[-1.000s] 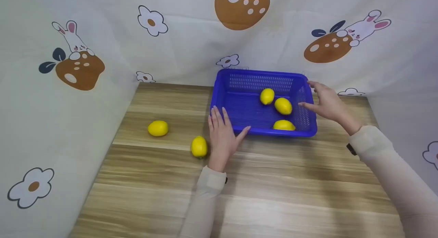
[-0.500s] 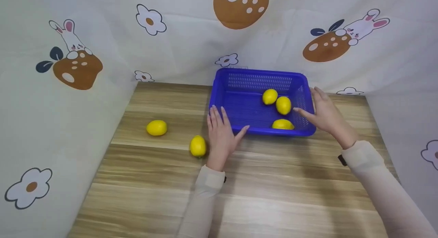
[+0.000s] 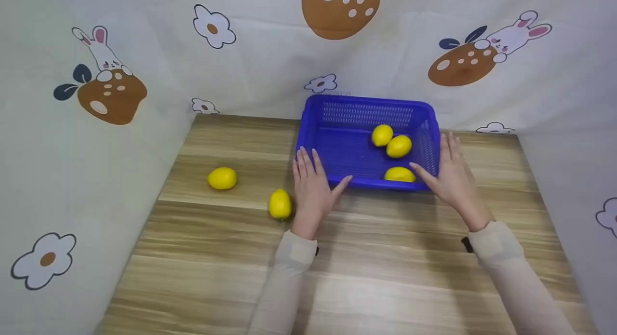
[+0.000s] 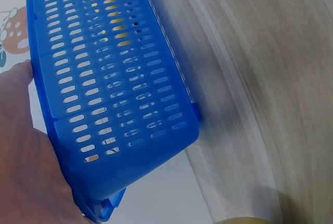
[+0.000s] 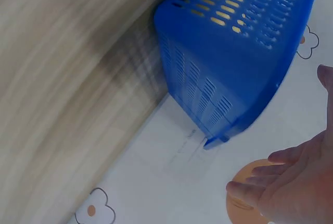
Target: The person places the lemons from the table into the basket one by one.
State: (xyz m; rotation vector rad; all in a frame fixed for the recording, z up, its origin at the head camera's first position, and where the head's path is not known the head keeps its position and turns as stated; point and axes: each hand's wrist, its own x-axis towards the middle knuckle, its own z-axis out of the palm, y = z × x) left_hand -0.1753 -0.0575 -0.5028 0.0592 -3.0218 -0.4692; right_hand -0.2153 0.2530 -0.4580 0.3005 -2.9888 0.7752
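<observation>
A blue plastic basket [image 3: 356,181] stands at the back of the wooden table. Inside it, toward the right, lie three lemons: a back lemon [image 3: 382,135], a middle lemon [image 3: 399,146] and a front lemon [image 3: 399,174], partly hidden by the rim. My left hand [image 3: 313,190] rests on the basket's front left corner, fingers straight and thumb spread along the front rim; the left wrist view shows its thumb touching the rim. My right hand [image 3: 453,178] is at the front right corner, fingers extended. In the right wrist view, a gap shows between this hand and the basket.
Two more lemons lie on the table [image 3: 212,258] left of the basket: a near lemon [image 3: 280,205] close beside my left hand, and a far lemon [image 3: 222,179]. A printed cloth [image 3: 260,55] hangs behind and at both sides, close to the basket's back.
My right hand has come down and toward me along the basket's right side to its front corner. Two lemons inside have shifted slightly. My left hand stays where it was.
</observation>
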